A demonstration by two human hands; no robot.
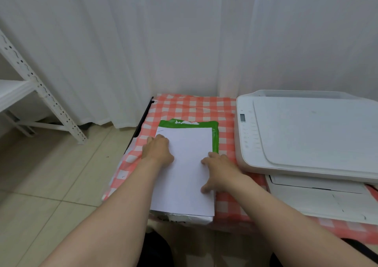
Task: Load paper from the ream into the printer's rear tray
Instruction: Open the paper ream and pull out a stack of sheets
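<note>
Head view: both hands, left (157,151) and right (219,171), lay flat, gripping nothing, on smooth white paper (188,164) over torn green ream wrapper (214,135).

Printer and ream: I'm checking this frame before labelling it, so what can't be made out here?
- Head view: printer right side, cut off by the frame edge.
- Rear tray: behind the lid, open or shut unclear.
- Control panel markings: too small.
- Ream thickness and wrapper print: covered by the top sheets.
- Left hand and right hand fingertips: grip unclear.
</note>
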